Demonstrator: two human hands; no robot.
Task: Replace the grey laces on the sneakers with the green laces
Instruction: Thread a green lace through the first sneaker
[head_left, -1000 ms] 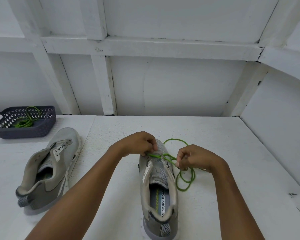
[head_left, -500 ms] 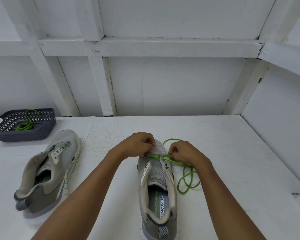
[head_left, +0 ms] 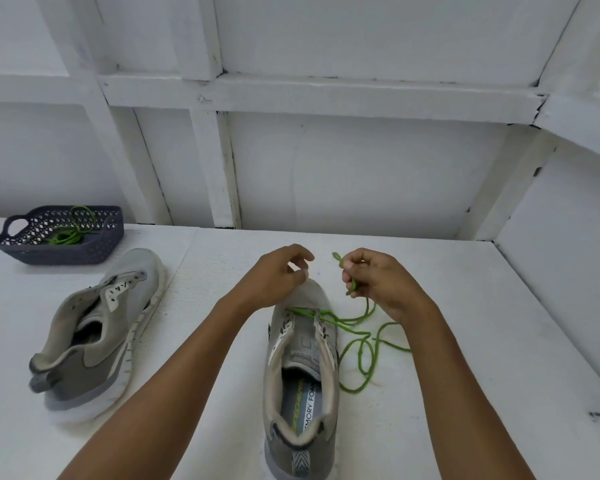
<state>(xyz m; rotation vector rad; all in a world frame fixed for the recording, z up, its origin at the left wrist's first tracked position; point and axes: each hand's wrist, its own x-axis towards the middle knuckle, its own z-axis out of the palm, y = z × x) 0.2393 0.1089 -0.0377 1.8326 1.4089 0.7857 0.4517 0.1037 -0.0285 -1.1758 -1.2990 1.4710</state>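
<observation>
Centre frame: right hand [head_left: 378,282], fingers clamped on green lace [head_left: 353,289]. Lace crosses lowest eyelets of the centre sneaker [head_left: 302,358], slack looped on table [head_left: 465,306] at right. Left hand [head_left: 278,275] over toe, fingers loosely curled, apart. Second sneaker [head_left: 97,323] lies left.

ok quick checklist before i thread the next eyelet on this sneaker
1. green lace across the lowest eyelets of the middle sneaker: ok
2. right hand grips the lace near its tip: ok
3. left hand holding the other end: cannot tell
4. slack beside the sneaker free of knots: cannot tell
5. second lace waiting in basket: ok
</observation>
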